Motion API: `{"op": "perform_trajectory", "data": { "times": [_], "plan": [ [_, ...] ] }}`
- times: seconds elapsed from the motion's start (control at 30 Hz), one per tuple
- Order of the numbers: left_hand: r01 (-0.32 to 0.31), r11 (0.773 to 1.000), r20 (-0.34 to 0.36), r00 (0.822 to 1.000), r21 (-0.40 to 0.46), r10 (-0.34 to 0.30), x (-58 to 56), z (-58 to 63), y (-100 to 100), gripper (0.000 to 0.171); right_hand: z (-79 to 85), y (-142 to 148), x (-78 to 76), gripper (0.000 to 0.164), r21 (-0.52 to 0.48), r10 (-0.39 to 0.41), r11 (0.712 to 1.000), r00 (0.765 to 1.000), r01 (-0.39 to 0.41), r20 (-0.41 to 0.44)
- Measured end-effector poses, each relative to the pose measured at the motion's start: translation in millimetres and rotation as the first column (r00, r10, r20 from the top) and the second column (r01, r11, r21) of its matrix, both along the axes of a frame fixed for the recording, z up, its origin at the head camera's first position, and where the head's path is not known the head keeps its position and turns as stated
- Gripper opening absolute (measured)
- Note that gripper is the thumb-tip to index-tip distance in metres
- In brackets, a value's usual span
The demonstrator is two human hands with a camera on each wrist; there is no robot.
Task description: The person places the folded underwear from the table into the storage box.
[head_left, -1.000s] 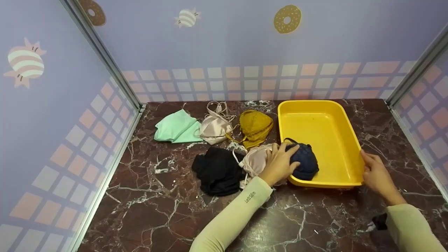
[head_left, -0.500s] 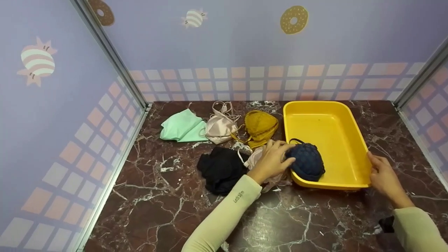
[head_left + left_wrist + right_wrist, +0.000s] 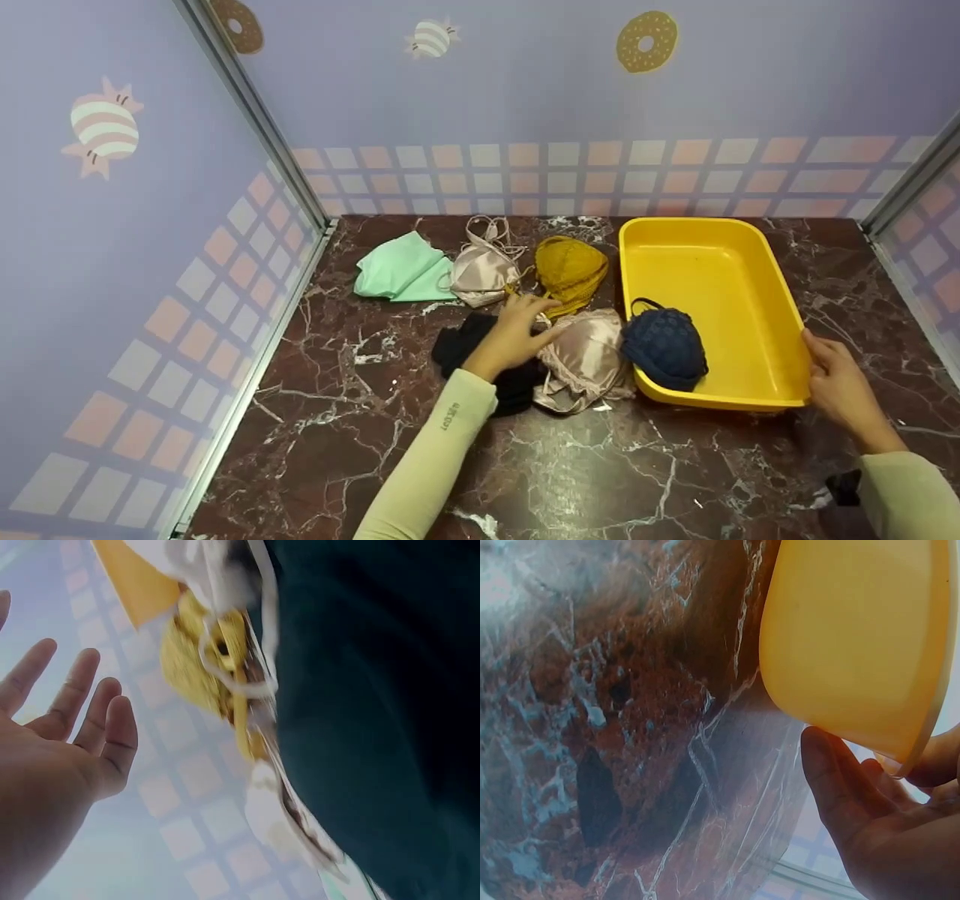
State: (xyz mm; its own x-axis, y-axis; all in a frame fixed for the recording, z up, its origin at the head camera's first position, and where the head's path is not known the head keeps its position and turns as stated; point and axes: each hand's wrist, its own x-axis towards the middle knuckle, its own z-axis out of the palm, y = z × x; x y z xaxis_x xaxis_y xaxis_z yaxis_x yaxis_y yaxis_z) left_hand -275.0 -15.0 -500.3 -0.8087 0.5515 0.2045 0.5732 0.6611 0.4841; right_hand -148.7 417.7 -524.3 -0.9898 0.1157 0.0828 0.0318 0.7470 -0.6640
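In the head view, my left hand (image 3: 514, 334) is above a folded black cloth (image 3: 459, 343), its fingers loosely extended and holding nothing. A pink satin bra (image 3: 592, 356) with lace edging lies just right of that hand. Farther right, a navy bra (image 3: 666, 349) sits at the front left corner of a yellow tray (image 3: 720, 399), partly over its rim. My right hand (image 3: 844, 390) grips the tray's right side. The right wrist view has thumb and fingers pinching the tray's rim (image 3: 922, 739). The left wrist view has spread, empty fingers (image 3: 79, 682).
Behind the black cloth lie a folded mint-green cloth (image 3: 405, 270), another pink satin bra (image 3: 484, 271) with thin straps, and a mustard bra (image 3: 570, 271). Patterned panels (image 3: 510, 90) enclose the marbled tabletop (image 3: 360, 420) at the back and sides.
My left hand has let go of the navy bra and moved left over the black cloth, uncovering the pink bra. The right hand stays on the tray. The head view has shifted slightly.
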Motion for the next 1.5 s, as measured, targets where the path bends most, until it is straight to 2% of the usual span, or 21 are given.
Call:
{"op": "perform_trajectory", "data": {
  "times": [0.2, 0.37, 0.57, 0.7, 0.87, 1.1, 1.5],
  "plan": [
    [-0.02, 0.999, 0.016, 1.0, 0.028, 0.02, -4.3, 1.0, -31.6, 0.048, -0.5, 0.4, 2.6, 0.05, 0.002, -0.001, 1.0, 0.999, 0.001, 0.034],
    [-0.043, 0.999, 0.07, 0.997, -0.001, 0.043, -3.4, -7.4, -67.0, 0.055, -1.5, -0.9, 3.6, 0.049, -0.019, 0.0, 1.0, 0.999, 0.001, 0.035],
    [-0.084, 0.996, 0.108, 0.99, -0.026, 0.086, 5.2, -20.9, -111.9, 0.063, 0.0, -0.3, 4.1, 0.047, -0.017, 0.0, 1.0, 1.0, 0.001, 0.02],
    [-0.104, 0.994, 0.11, 0.988, -0.035, 0.107, 11.4, -28.5, -128.2, 0.065, 2.0, 1.4, 2.9, 0.048, -0.01, 0.008, 1.0, 1.0, -0.007, 0.017],
    [-0.097, 0.995, 0.103, 0.99, -0.035, 0.1, 15.6, -34.2, -130.2, 0.07, 1.5, 1.6, 2.1, 0.048, -0.007, 0.005, 1.0, 1.0, -0.004, 0.025],
    [-0.073, 0.995, 0.079, 0.994, -0.064, 0.078, 14.0, -42.0, -118.6, 0.073, -2.2, 2.3, 0.6, 0.048, 0.001, 0.017, 1.0, 1.0, -0.017, 0.012],
    [-0.132, 0.981, 0.106, 0.983, -0.14, 0.147, 5.1, -52.6, -96.2, 0.076, -3.0, 3.0, -0.2, 0.047, 0.003, 0.011, 1.0, 1.0, -0.011, -0.012]
  ]
}}
